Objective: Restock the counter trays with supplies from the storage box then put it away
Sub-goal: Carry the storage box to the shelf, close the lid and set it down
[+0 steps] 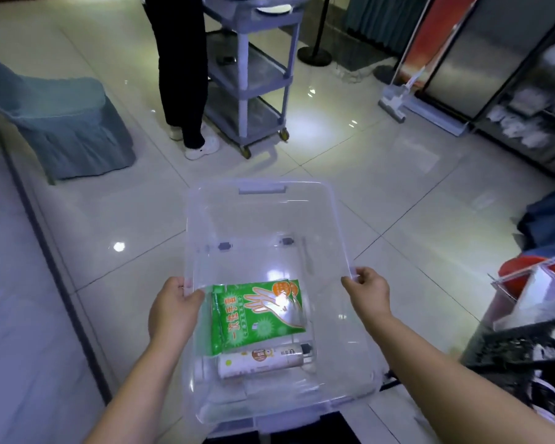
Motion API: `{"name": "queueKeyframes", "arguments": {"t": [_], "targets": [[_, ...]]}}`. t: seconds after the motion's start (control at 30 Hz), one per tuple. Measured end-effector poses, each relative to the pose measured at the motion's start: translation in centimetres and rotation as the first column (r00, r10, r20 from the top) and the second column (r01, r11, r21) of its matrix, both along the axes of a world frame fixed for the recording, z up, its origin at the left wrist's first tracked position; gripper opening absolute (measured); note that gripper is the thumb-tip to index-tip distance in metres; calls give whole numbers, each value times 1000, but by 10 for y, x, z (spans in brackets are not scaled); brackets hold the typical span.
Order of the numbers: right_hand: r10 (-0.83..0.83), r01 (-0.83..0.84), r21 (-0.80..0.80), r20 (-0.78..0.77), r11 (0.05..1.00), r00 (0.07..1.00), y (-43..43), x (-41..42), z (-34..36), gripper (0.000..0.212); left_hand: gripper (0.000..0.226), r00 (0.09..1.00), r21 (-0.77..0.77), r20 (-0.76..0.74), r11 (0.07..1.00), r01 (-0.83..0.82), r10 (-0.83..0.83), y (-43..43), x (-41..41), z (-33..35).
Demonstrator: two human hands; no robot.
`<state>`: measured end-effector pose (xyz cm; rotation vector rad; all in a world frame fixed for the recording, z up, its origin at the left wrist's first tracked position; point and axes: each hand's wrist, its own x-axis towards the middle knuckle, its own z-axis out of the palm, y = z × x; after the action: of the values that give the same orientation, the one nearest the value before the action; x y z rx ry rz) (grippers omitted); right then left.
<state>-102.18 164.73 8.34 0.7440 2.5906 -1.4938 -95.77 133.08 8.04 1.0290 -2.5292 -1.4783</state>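
A person's two hands carry one clear, lidless plastic storage box [261, 184] above a glossy tiled floor [382, 174], the left hand [173, 310] and right hand [369, 291] each with fingers curled tight over a long side rim. Inside, at the near end, lie green printed packets of disposable gloves [257, 315], seemingly two stacked, just beside one white cylindrical can [263, 360] on its side. Beyond, a second person in black trousers [180, 75] stands at one grey three-shelf wheeled cart [247, 78], near one chair in a blue-grey cover [68, 123].
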Motion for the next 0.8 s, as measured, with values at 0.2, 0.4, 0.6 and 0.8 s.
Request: {"name": "queueKeyframes", "arguments": {"t": [0.2,0.4,0.6,0.8], "targets": [[-161,161,3,28,987,987,28,-62,-12,8,14,989,19,3,989,145,-145,25,-106,-8],[-241,241,-20,16,970,970,77,-140,-22,14,13,978,29,25,978,208,-209,72,-209,-15],[-297,296,-57,-9,953,955,146,-246,-11,19,22,958,19,31,959,283,-284,138,-345,1],[-346,343,-56,-59,938,936,203,-333,7,15,19,933,40,-9,932,360,-359,197,-459,13]]}}
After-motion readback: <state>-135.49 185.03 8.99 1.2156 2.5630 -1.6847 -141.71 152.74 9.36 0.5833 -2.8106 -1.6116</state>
